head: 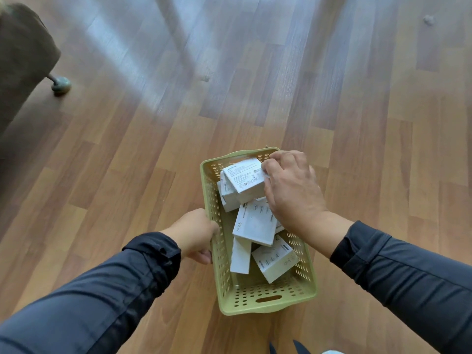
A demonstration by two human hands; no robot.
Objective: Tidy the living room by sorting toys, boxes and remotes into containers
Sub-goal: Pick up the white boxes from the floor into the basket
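A green perforated plastic basket (265, 300) hangs above the wooden floor, low in the middle of the head view. My left hand (194, 233) grips its left rim. Inside lie several white boxes, among them one marked 45W (255, 223) and one near the front (274, 259). At the far end my right hand (291, 190) holds a white box (245, 178) by its right edge, tilted on top of the others.
A brown upholstered seat (23, 62) with a grey round foot (60, 85) stands at the upper left. Two small bits of fluff (205, 78) (429, 19) lie on the wooden floor. My feet show at the bottom edge.
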